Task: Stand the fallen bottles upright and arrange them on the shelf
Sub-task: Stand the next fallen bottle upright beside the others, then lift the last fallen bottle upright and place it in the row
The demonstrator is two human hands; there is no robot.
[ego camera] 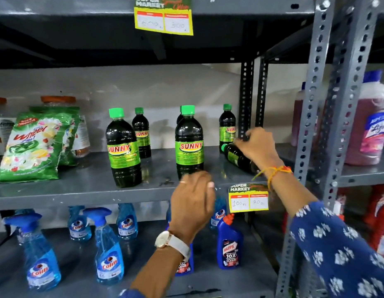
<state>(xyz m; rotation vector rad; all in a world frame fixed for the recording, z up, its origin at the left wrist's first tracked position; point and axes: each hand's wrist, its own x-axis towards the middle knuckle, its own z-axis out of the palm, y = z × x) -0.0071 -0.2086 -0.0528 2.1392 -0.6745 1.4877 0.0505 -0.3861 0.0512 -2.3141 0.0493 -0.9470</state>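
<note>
Dark "Sunny" bottles with green caps stand on the grey middle shelf (83, 190): one at front left (123, 148), one behind it (141, 133), one at front centre (189, 143) with another hidden behind it, and one at the back right (227, 127). A further Sunny bottle (238, 158) lies on its side at the right, cap pointing left. My right hand (256, 146) is closed over this fallen bottle. My left hand (192, 203), blurred, hovers with loose fingers just in front of the centre bottle's base, holding nothing.
Green Wheel detergent bags (32, 147) lean at the shelf's left, with jars behind them. A perforated steel upright (315, 104) stands right of my right arm, with pink Lizol jugs (371, 123) beyond. Blue Colin sprays (108, 250) and Harpic bottles (229, 244) fill the shelf below.
</note>
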